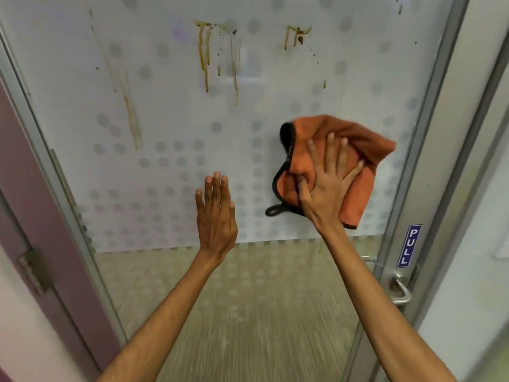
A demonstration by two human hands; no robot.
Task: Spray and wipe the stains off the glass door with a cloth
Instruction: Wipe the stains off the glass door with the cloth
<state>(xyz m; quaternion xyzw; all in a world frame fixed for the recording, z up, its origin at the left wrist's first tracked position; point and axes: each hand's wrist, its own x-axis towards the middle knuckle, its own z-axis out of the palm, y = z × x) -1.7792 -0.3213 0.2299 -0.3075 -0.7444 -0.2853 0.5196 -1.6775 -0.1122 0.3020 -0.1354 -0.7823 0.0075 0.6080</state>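
Observation:
The frosted, dotted glass door [170, 111] fills the view. Brown drip stains [204, 53] run down its upper middle, a long streak [132, 117] marks the left, and a smaller stain [297, 36] sits upper right. My right hand [327, 183] presses an orange cloth [363, 150] with a dark edge flat against the glass, below the upper right stain. Its fingers are spread and straight, and the thumb is bent into a fold of the cloth. My left hand [216, 210] lies flat on the glass to the left of the cloth. No spray bottle is in view.
A metal door frame [429, 150] runs down the right with a blue PULL sign [408, 245] and a lever handle [400, 292] below it. A hinge [33, 268] sits on the purple frame at left. Clear glass below shows the floor.

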